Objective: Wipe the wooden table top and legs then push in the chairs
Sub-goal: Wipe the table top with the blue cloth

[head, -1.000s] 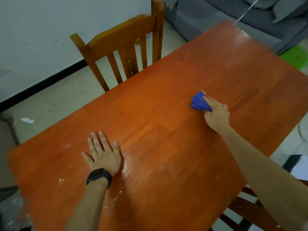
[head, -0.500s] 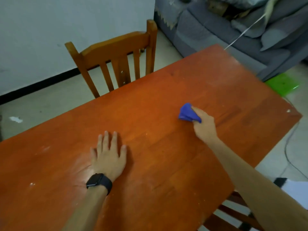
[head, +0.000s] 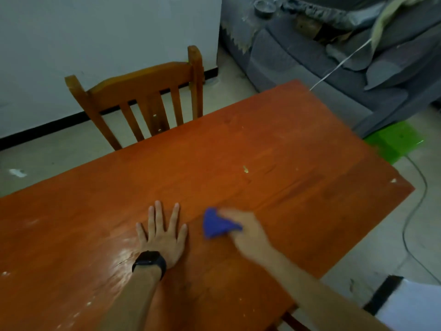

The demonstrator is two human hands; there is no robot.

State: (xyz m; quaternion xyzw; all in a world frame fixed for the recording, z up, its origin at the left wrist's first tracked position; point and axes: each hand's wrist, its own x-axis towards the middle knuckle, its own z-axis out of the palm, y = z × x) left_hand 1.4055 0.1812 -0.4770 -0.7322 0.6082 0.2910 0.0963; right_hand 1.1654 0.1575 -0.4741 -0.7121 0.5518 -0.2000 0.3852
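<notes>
The orange-brown wooden table top (head: 274,151) fills most of the view. My left hand (head: 163,235) lies flat on it with fingers spread and a black watch on the wrist. Just to its right, my right hand (head: 248,231) is blurred with motion and presses a folded blue cloth (head: 218,223) onto the table. A small crumb (head: 245,169) lies further out on the top. One wooden chair (head: 143,101) stands at the far side, its backrest above the table edge. Part of a second chair (head: 290,318) shows under my right forearm.
A grey sofa (head: 334,56) with cushions stands at the back right. A green patch (head: 396,142) lies on the floor by the table's right corner, and a thin cable (head: 415,211) runs along the floor. White specks dot the table's left part.
My right hand has swept the blue cloth back toward me, ending close beside my left hand. The view has shifted, showing more of the sofa and the table's right corner.
</notes>
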